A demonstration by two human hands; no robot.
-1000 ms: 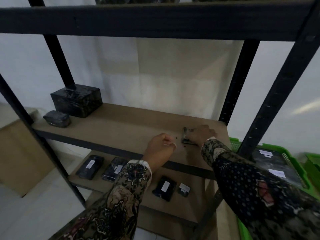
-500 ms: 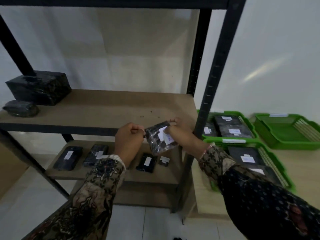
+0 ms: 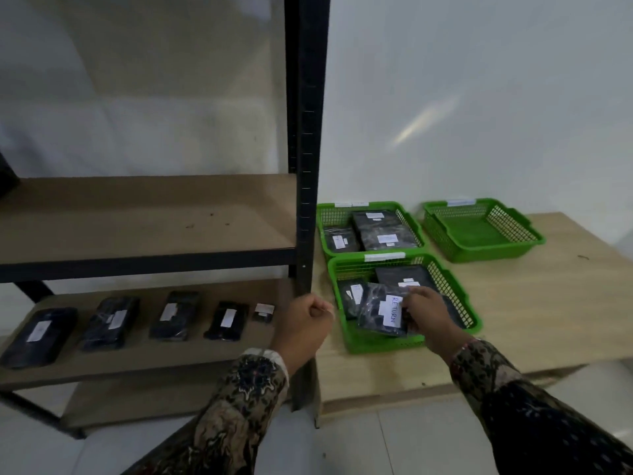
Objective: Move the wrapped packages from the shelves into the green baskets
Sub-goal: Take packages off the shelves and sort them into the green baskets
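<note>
My right hand point(image 3: 423, 317) grips a small black wrapped package point(image 3: 380, 310) with a white label reading RETURN, held over the near green basket point(image 3: 376, 344), which holds other black packages. My left hand point(image 3: 305, 323) is curled into a loose fist and holds nothing, in front of the shelf's black upright. Behind stands a second green basket point(image 3: 325, 217) with three labelled packages. A third green basket point(image 3: 459, 248) to the right has nothing in it. Several black wrapped packages point(image 3: 111, 322) lie in a row on the lower shelf point(image 3: 137, 361).
The black metal upright point(image 3: 308, 166) of the shelving stands between the shelves and the light wooden table point(image 3: 548, 303) that bears the baskets. The middle shelf board point(image 3: 147, 217) shows bare wood here. A white wall lies behind, pale floor below.
My view has swung right toward the baskets. My right hand has carried the package from the middle shelf over to the near basket. My left hand has let go of it.
</note>
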